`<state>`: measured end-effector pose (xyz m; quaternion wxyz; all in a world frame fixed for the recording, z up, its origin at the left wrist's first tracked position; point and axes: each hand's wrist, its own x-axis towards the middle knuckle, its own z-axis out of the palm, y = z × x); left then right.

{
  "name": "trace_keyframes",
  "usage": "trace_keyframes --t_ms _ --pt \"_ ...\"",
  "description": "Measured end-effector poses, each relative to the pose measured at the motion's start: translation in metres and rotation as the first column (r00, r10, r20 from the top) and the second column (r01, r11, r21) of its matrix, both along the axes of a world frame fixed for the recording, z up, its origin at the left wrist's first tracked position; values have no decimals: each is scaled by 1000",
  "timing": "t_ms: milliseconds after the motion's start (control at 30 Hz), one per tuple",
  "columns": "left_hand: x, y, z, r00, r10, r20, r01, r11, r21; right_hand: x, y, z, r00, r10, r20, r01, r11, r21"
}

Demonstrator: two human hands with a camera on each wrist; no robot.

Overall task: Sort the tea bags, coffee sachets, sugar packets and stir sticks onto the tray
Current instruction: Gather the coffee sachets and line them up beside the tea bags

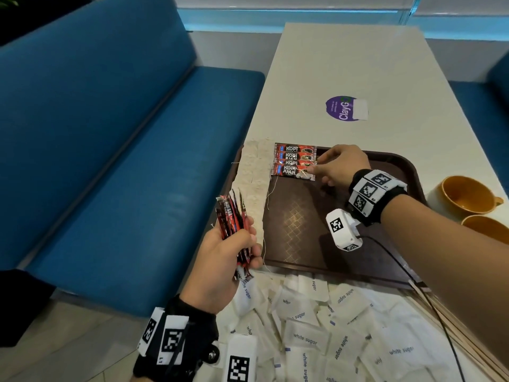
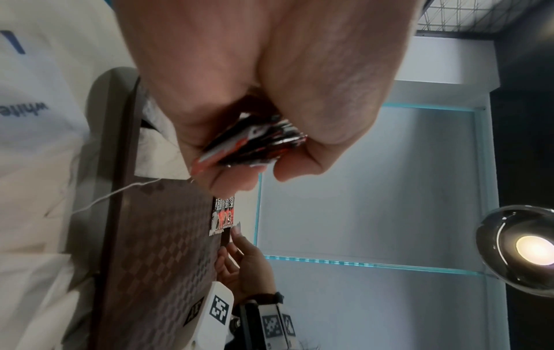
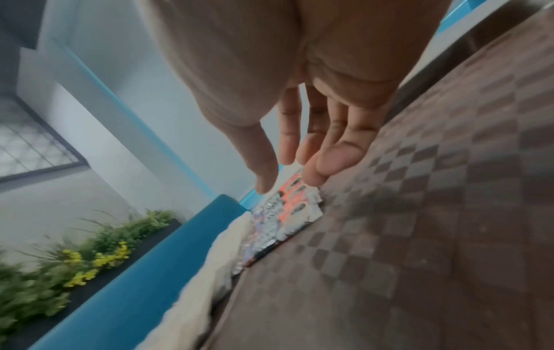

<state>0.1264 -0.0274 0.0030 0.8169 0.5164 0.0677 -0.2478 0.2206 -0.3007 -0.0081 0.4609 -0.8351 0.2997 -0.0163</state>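
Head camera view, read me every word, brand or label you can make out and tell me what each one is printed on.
"KOPI JUAN": red coffee sachets laid in a row on the brown tray.
"white sugar": white sugar packets piled on the table.
"ClayG", cut off by a white patch: purple round sticker on the table.
Small print on that sticker and the sachets in the left hand: unreadable.

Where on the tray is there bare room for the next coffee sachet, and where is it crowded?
The tray is bare from the laid coffee sachets to its near rim, right of the tea bags. The right hand hovers at the row. Sugar packets crowd the table below.
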Motion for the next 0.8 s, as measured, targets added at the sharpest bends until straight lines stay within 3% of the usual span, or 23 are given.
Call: trace_keyframes --t_ms 200,400,600,700,800 --pt "-10 -2 13 998 -46 36 46 999 3 -48 27 41 965 174 194 -189 980 65" --pt "-25 -10 27 991 -116 64 115 993 12 -115 61 75 882 341 324 -426 872 241" --pt "-37 -14 32 981 -171 94 165 984 67 -150 60 72 858 325 398 -459 834 307" --pt "-40 -15 30 993 -98 70 95 994 50 -162 54 75 839 278 467 -470 802 368" --pt "-40 -12 29 999 -25 -25 24 998 -53 -174 51 80 794 286 536 -512 791 335"
